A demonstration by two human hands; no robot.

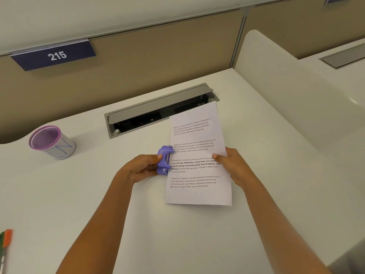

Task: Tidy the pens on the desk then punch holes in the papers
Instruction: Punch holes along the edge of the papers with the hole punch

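A printed white paper [197,147] is held above the desk, its right edge pinched by my right hand [231,165]. My left hand [142,167] grips a small purple hole punch [165,160] that straddles the paper's left edge at mid-height. A purple-rimmed pen cup [51,142], wrapped in white paper with blue letters, stands at the left of the desk; I see no pens inside it. Pens [5,248] with orange and green parts lie at the far left edge, partly cut off by the frame.
An open grey cable hatch [158,107] is set into the white desk [79,194] behind the paper. A beige partition with a blue sign "215" [54,56] backs the desk. A white divider [276,86] rises on the right.
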